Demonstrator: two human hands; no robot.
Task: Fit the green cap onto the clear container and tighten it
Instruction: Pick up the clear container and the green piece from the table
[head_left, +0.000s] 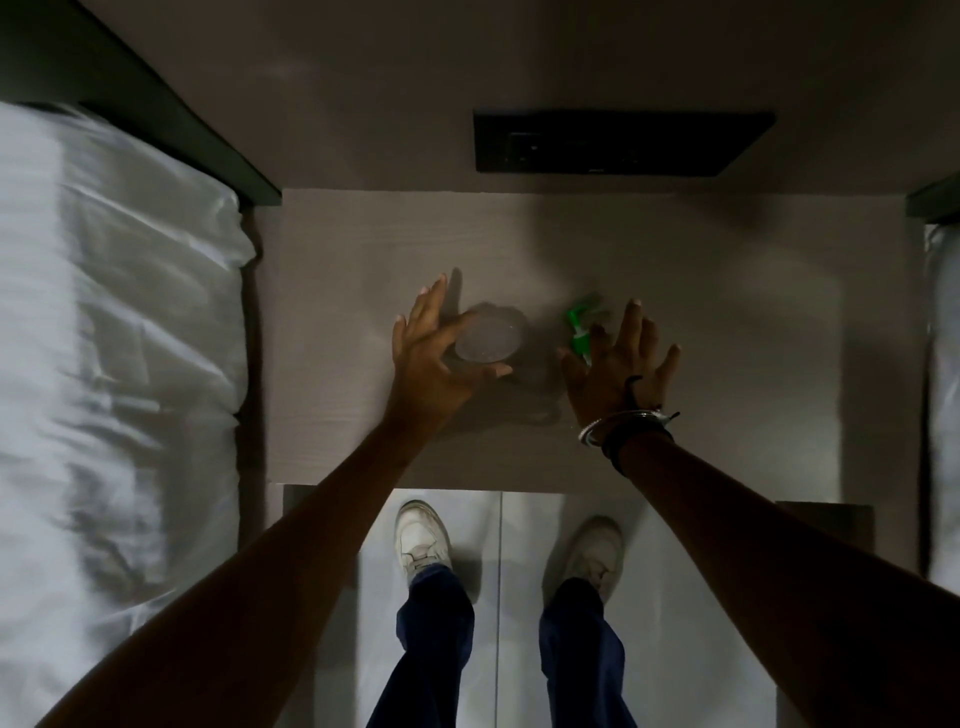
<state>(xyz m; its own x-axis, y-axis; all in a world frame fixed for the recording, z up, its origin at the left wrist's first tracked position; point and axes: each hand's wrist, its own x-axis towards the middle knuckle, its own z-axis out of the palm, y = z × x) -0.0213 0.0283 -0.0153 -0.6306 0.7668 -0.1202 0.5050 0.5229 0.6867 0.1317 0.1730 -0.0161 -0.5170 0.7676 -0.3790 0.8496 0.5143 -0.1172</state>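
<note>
I saw the worktop (675, 415) hemmed by a bed (119, 364) on its left edge, with bare room beyond the objects. My left hand (431, 364) spread wide fingers around the clear container (488, 340) mid-worktop; my right hand (613, 374), equally splayed, partly covered the green cap (579, 325) just beside it.

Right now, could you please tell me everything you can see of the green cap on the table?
The green cap looks like bright green plastic with a pump-style head, though it is blurred. It lies on its side on the grey table, apart from the clear container and to its right. The right hand, fingers spread, hovers over its near end and hides part of it; contact cannot be told.
</note>
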